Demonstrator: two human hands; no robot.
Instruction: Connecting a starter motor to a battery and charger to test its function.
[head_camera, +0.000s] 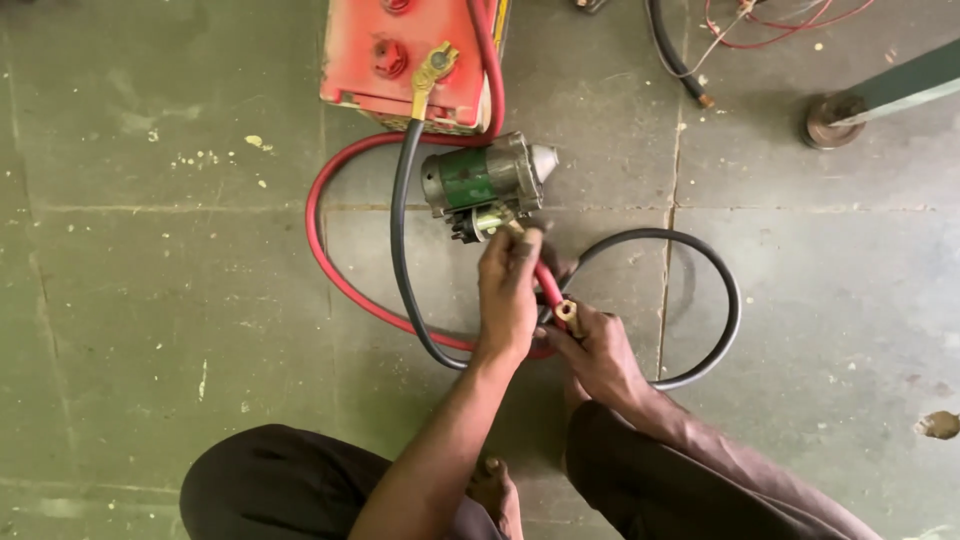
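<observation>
Head view, looking straight down at a grey-green tiled floor, on which the following are recorded.

Item 1: starter motor, green body with bare metal ends, laid on its side. Its long axis runs roughly left to right in the picture, nose cone to the right. It lies directly beyond the hands, away from the person, touching or just beside the battery.

Item 2: red battery, set at the top of the picture, with a brass clamp seated on one terminal.

Item 3: black cable, led from the brass clamp down past the motor and looped wide to the right.

Item 4: red cable, curved from the battery round to the left and brought back under the hands.

Item 5: left hand, fingers pressed together around the end of the red cable, whose tip is held against the small terminal part on the underside of the motor. This hand is the nearer of the two to the motor.

Item 6: right hand, placed lower and to the right, closed around a brass cable lug, which is kept apart from the motor. Which cable the lug belongs to cannot be told for certain, though the black loop ends hereabouts.

Also noted: dark trousers at both knees, thin red wires at the top, a round metal foot at upper right.
</observation>
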